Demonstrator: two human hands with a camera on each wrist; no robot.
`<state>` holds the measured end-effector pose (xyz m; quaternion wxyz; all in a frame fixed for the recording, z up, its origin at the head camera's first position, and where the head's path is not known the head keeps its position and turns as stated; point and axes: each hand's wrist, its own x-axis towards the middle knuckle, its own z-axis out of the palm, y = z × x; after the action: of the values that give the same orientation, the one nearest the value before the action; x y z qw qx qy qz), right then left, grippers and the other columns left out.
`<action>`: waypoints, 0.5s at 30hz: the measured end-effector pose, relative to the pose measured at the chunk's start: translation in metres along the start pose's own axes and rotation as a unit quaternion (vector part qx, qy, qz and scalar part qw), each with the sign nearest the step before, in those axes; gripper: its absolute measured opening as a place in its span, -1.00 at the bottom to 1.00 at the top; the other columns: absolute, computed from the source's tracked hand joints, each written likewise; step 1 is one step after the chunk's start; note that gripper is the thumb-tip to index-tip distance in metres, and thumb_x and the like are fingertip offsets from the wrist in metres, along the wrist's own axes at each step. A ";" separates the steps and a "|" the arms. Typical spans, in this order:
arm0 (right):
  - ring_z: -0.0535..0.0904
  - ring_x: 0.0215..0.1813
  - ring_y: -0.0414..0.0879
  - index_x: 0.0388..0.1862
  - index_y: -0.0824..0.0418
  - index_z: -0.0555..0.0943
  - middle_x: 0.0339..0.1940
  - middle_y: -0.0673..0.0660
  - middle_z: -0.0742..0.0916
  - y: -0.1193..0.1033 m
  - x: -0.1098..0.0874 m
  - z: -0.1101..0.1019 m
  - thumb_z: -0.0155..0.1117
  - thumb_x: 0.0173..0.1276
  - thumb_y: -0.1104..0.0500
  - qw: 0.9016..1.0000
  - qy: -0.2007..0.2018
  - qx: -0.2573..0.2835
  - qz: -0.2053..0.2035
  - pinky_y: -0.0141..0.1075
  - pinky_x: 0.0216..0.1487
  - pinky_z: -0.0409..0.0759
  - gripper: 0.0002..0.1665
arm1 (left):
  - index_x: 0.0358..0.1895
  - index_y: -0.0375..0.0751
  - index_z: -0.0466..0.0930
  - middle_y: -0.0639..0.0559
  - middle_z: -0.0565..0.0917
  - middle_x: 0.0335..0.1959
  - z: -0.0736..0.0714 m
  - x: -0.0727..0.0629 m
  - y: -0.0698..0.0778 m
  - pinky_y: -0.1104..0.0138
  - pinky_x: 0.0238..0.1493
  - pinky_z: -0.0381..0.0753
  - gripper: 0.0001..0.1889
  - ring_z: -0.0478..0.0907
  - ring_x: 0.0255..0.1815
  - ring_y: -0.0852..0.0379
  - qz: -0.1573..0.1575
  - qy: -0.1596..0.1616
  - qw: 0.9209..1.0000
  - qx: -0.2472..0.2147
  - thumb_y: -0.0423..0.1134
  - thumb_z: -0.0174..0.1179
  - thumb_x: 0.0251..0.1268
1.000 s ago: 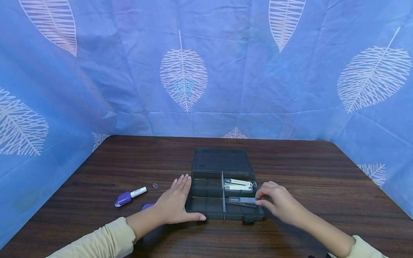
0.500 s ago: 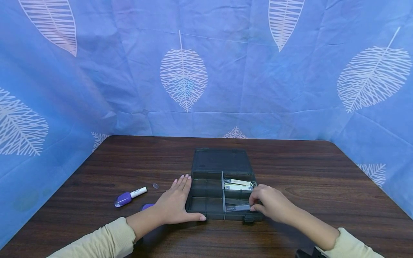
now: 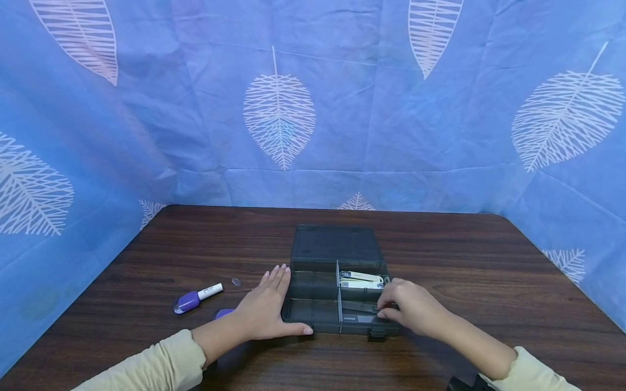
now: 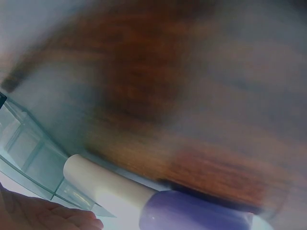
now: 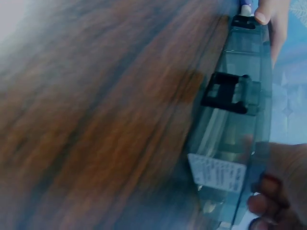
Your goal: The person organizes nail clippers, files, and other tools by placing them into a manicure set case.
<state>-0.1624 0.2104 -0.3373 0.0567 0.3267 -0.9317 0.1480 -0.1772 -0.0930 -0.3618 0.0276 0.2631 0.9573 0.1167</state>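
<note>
A dark translucent divided box (image 3: 310, 312) stands with its lid (image 3: 335, 243) laid back in the head view. My left hand (image 3: 264, 309) rests along its left wall, fingers straight, thumb at the front edge. My right hand (image 3: 413, 307) reaches over the right wall with bent fingers into the front right compartment. There a slim flat strip with a grey label (image 3: 357, 319) lies near the front, with another dark slim strip (image 3: 359, 307) behind it. The fingertips cover the strips' right ends, so contact is unclear. Pale nail clippers (image 3: 362, 280) lie in the back right compartment.
Left of the box lies a purple nail polish bottle (image 3: 188, 302) with a white cap, near a small clear disc (image 3: 236, 282). A second purple nail polish bottle (image 4: 192, 211) is partly behind the left wrist. A black latch (image 3: 376, 332) juts from the box's front.
My right hand has moved left and slightly toward me with the labelled strip, which has gone lower, to the compartment's front. The left hand and the box have stayed put.
</note>
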 end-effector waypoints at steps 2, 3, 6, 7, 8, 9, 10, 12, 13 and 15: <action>0.55 -0.24 -0.18 -0.33 0.11 0.70 -0.34 -0.09 0.69 0.000 -0.002 0.001 0.37 0.13 0.12 0.999 0.035 0.001 0.005 -0.33 -0.30 0.57 -0.86 | 0.43 -0.41 -0.05 -0.30 0.02 0.46 0.000 0.000 0.000 0.02 0.44 0.04 0.19 -0.06 0.50 -0.17 0.000 0.000 1.000 0.001 0.51 0.04 -0.07; 0.56 -0.19 -0.15 -0.28 0.13 0.69 -0.29 -0.06 0.69 0.000 -0.003 0.001 0.36 0.14 0.08 0.999 0.053 0.000 0.010 -0.29 -0.25 0.58 -0.81 | 0.43 -0.41 -0.05 -0.30 0.02 0.46 0.000 0.000 0.000 0.02 0.44 0.04 0.20 -0.06 0.50 -0.17 0.001 0.000 1.000 0.002 0.51 0.04 -0.07; 0.55 -0.04 -0.04 -0.08 0.24 0.63 -0.10 0.08 0.66 0.001 -0.005 0.002 0.34 0.16 -0.03 0.995 0.093 0.003 0.033 -0.13 -0.11 0.60 -0.55 | 0.43 -0.41 -0.06 -0.30 0.01 0.47 0.000 0.000 0.000 0.03 0.45 0.03 0.19 -0.06 0.50 -0.17 0.001 0.000 1.000 0.003 0.51 0.04 -0.06; 0.54 0.03 0.01 0.00 0.27 0.60 -0.03 0.14 0.65 0.001 -0.006 0.003 0.34 0.15 -0.07 0.994 0.098 0.006 0.043 -0.08 -0.07 0.59 -0.46 | 0.43 -0.41 -0.06 -0.30 0.02 0.46 0.000 0.000 0.000 0.02 0.45 0.03 0.19 -0.06 0.50 -0.17 0.002 0.000 1.000 0.004 0.51 0.04 -0.06; 0.51 0.09 0.07 0.07 0.29 0.56 0.04 0.19 0.62 0.002 -0.007 0.003 0.34 0.14 -0.11 0.994 0.098 0.009 0.050 -0.02 -0.02 0.57 -0.36 | 0.43 -0.41 -0.05 -0.30 0.02 0.46 0.000 0.000 0.000 0.02 0.45 0.03 0.19 -0.06 0.50 -0.17 0.001 0.000 1.000 0.003 0.51 0.04 -0.06; 0.48 0.14 0.12 0.14 0.32 0.51 0.11 0.24 0.58 0.002 -0.008 0.003 0.34 0.12 -0.14 0.994 0.094 0.012 0.056 0.04 0.02 0.53 -0.26 | 0.43 -0.41 -0.05 -0.30 0.02 0.46 0.000 0.000 0.000 0.02 0.45 0.03 0.20 -0.06 0.50 -0.17 0.001 0.000 1.000 0.003 0.51 0.04 -0.07; 0.45 0.19 0.18 0.19 0.34 0.45 0.16 0.27 0.55 0.003 -0.009 0.003 0.35 0.10 -0.18 0.994 0.087 0.013 0.062 0.10 0.06 0.50 -0.17 | 0.43 -0.41 -0.06 -0.30 0.02 0.47 0.000 0.000 0.000 0.02 0.45 0.03 0.19 -0.06 0.50 -0.17 0.000 0.000 1.000 0.002 0.50 0.05 -0.07; 0.36 0.27 0.27 0.28 0.36 0.36 0.25 0.32 0.47 0.005 -0.010 0.003 0.35 0.05 -0.25 0.995 0.068 0.012 0.069 0.20 0.13 0.40 -0.02 | 0.43 -0.41 -0.05 -0.30 0.02 0.46 0.000 0.000 0.000 0.02 0.45 0.03 0.20 -0.06 0.50 -0.16 -0.001 0.000 1.000 0.002 0.51 0.05 -0.07; 0.32 0.30 0.31 0.31 0.38 0.31 0.28 0.35 0.44 0.006 -0.011 0.004 0.35 0.02 -0.28 0.996 0.058 0.012 0.070 0.24 0.15 0.36 0.05 | 0.43 -0.41 -0.05 -0.30 0.02 0.46 0.000 0.000 0.000 0.02 0.45 0.03 0.20 -0.05 0.50 -0.16 -0.001 0.000 1.000 0.001 0.51 0.05 -0.07; 0.26 0.34 0.34 0.34 0.40 0.25 0.32 0.38 0.39 0.008 -0.014 0.005 0.34 -0.02 -0.35 0.997 0.042 0.010 0.068 0.29 0.17 0.29 0.16 | 0.43 -0.40 -0.06 -0.29 0.01 0.47 -0.001 0.000 0.000 0.03 0.45 0.03 0.20 -0.06 0.50 -0.16 -0.002 -0.001 1.000 0.000 0.51 0.05 -0.08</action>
<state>-0.1565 0.2226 -0.3463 0.0827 0.2570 -0.9469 0.1743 -0.1771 -0.0930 -0.3612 0.0289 0.2609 0.9579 0.1165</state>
